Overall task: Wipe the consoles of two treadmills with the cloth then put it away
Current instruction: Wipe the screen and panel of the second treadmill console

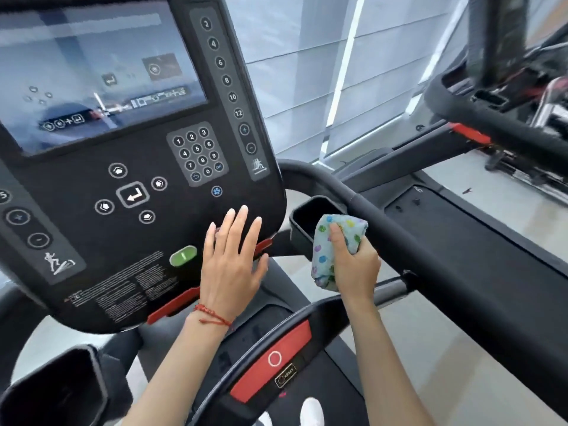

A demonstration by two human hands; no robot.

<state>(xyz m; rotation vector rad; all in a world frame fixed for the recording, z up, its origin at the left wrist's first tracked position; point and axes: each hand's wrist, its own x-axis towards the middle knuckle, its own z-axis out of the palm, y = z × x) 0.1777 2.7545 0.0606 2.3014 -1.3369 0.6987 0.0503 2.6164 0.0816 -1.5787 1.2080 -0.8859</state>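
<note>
Head view: cloth [333,250] is bunched in my right hand [353,265], just right of the console [132,192], near the cup holder [310,213]. Soft, light and floppy, so I'd keep it wadded in the palm. Right fingers curled tight around it. Left hand [230,269] is spread flat, fingertips at the console's lower right corner, holding nothing.

Pale grey window blinds [307,72] in horizontal panels fill the view from twelve to two o'clock, split by a bright white vertical strip [347,59] where daylight comes through. A glossy light-grey floor [479,348] spreads from three toward five o'clock and catches soft reflections. At one to two o'clock stands blurred black gym equipment [507,96] with red accents.
</note>
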